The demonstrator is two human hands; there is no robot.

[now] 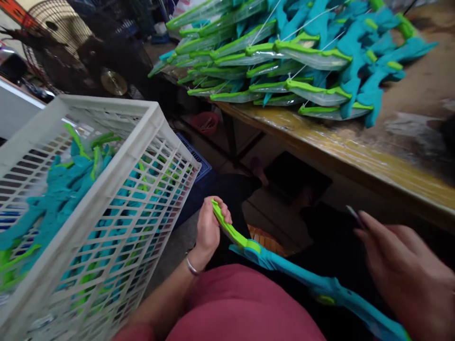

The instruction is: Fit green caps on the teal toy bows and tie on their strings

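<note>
My left hand [209, 227], with a bangle at the wrist, is closed around the bright green limb of a teal-and-green plastic toy bow [295, 271]. The bow slants across my lap down to the lower right, its far end running out of the picture beneath my right hand. My right hand [405, 270] is blurred and closed, pinching a small thin blade-like tool [352, 214] whose pale tip sticks out past the fingers. That tip is apart from the bow. Whether the right hand touches the bow's far end I cannot tell.
On the worktable [355, 154] ahead lies a heap of strung toy bows [313, 61]. To my left a white plastic crate [106, 199] holds more teal-and-green pieces. A standing fan [67, 28] is behind it, and a pink basket [205, 123] sits under the table.
</note>
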